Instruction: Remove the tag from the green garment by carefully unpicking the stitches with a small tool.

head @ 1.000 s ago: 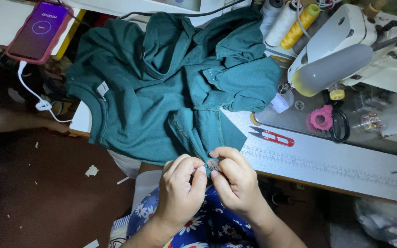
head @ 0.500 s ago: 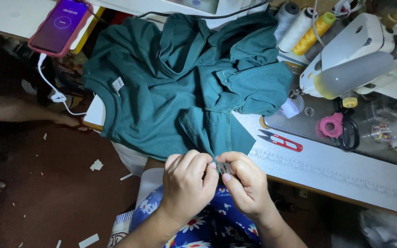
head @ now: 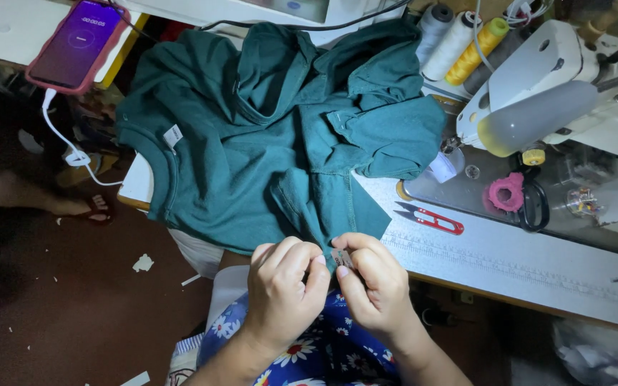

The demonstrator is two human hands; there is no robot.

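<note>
A: Both hands meet at the table edge, six o'clock. Left hand and right hand have fingers pinched shut on a small grey tag at the green garment's hem.

B: Positioning step, I'd judge; next needs a steady pinch. The tag's long axis looks to run eleven to five.

Bare forearms, blue daisy-print garment

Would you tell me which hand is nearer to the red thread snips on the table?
Right. The right hand is just below-left of the red thread snips; the left hand lies beyond it, farther left.
</note>
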